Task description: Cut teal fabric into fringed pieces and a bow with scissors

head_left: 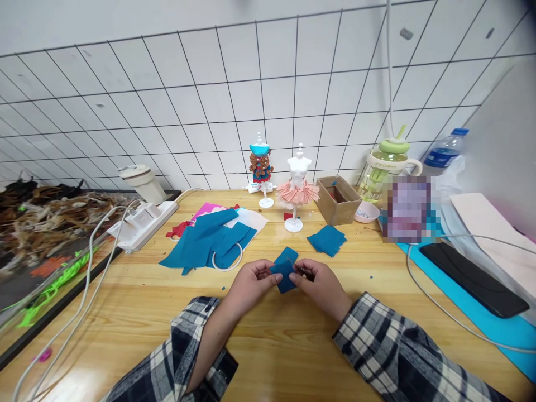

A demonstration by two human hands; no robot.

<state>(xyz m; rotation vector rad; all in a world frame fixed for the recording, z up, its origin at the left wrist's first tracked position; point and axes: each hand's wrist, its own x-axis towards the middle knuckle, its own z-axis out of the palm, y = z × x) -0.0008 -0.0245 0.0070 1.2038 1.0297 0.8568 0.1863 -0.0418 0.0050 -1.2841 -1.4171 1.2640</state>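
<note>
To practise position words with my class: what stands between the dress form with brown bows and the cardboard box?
In the head view, the dress form in a pink skirt stands between them, with a small red scrap by its stand.

Dark tool [309, 274] mostly hidden — plaid sleeves [383, 340] cut off below

The head view looks forward and down, near the table [293, 357].
</note>
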